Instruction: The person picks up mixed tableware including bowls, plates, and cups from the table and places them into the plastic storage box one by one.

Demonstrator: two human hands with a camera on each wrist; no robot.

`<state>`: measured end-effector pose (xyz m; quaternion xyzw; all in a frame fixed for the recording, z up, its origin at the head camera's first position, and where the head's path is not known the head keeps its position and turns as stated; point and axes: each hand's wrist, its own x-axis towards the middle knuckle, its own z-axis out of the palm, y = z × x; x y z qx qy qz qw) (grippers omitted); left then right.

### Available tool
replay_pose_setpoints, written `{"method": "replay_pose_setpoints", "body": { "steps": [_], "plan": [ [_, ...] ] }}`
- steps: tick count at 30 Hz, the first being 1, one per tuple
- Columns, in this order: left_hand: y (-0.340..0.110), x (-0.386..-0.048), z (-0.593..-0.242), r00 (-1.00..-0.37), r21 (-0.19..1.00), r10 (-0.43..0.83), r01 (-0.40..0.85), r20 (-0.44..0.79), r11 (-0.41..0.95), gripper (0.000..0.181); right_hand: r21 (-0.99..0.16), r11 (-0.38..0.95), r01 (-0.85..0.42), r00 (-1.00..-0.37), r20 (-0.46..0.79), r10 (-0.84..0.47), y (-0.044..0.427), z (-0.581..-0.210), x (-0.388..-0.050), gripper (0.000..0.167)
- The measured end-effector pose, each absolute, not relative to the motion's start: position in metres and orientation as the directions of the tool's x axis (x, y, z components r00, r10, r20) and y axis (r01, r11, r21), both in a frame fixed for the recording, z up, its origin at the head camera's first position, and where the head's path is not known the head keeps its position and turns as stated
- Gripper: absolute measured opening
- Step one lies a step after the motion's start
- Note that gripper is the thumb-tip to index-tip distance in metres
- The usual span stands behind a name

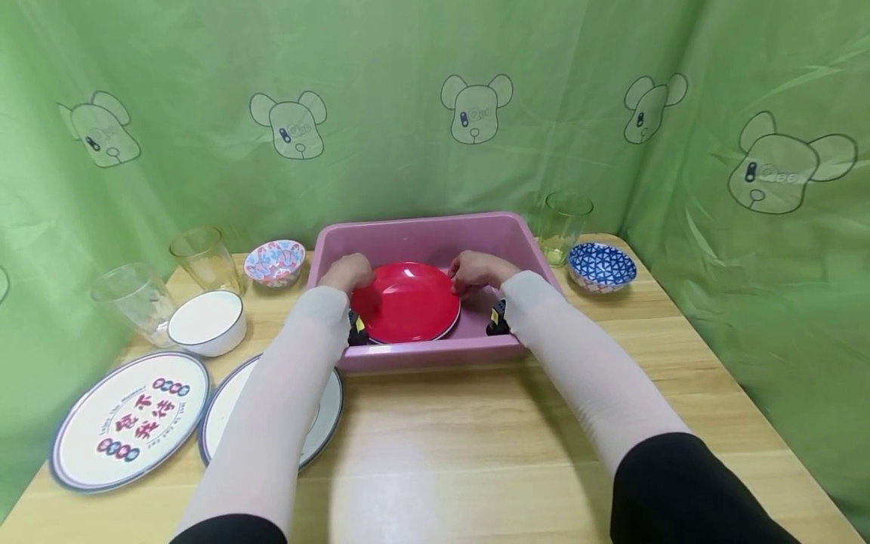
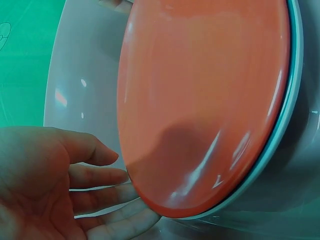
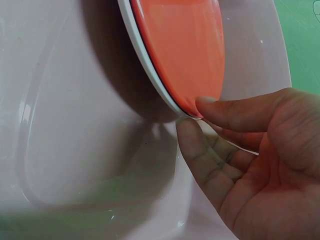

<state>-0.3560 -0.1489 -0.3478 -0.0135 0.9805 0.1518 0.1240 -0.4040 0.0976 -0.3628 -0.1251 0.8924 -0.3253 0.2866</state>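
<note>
A glossy red plate (image 1: 408, 302) lies on top of a white-rimmed plate (image 3: 145, 62) inside a pink plastic tub (image 1: 435, 355). In the head view my left hand (image 1: 350, 273) is at the red plate's left edge. Its fingers (image 2: 102, 195) reach to the rim, lightly bent, and the thumb stands apart from the plate. On the opposite side my right hand (image 1: 479, 270) pinches the rim, thumb on the red surface and forefinger low by the white edge. How far the fingers go under the plates is hidden.
Left of the tub are a lettered oval plate (image 1: 132, 419), another white plate (image 1: 326, 415), a white bowl (image 1: 207, 325), a patterned bowl (image 1: 275, 263) and two glasses (image 1: 207, 261). To its right stand a glass (image 1: 563, 227) and a blue patterned bowl (image 1: 601, 267). Green curtain (image 1: 408, 113) surrounds the table.
</note>
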Motion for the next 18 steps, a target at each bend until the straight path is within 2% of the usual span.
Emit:
{"method": "replay_pose_setpoints", "body": {
  "steps": [10,18],
  "plan": [
    [-0.1493,-0.3572,-0.3432,-0.971,0.283,0.029,-0.04,-0.236,0.958,0.022,-0.638,0.765,-0.085,-0.804,-0.409,-0.431,0.0959,-0.3581,-0.404,0.028],
    [-0.1491,-0.3572,-0.3403,-0.971,0.311,0.06,-0.016,-0.233,0.95,0.025,-0.602,0.784,-0.151,-0.813,-0.375,-0.445,0.0919,-0.3529,-0.4009,0.039]
  ]
}}
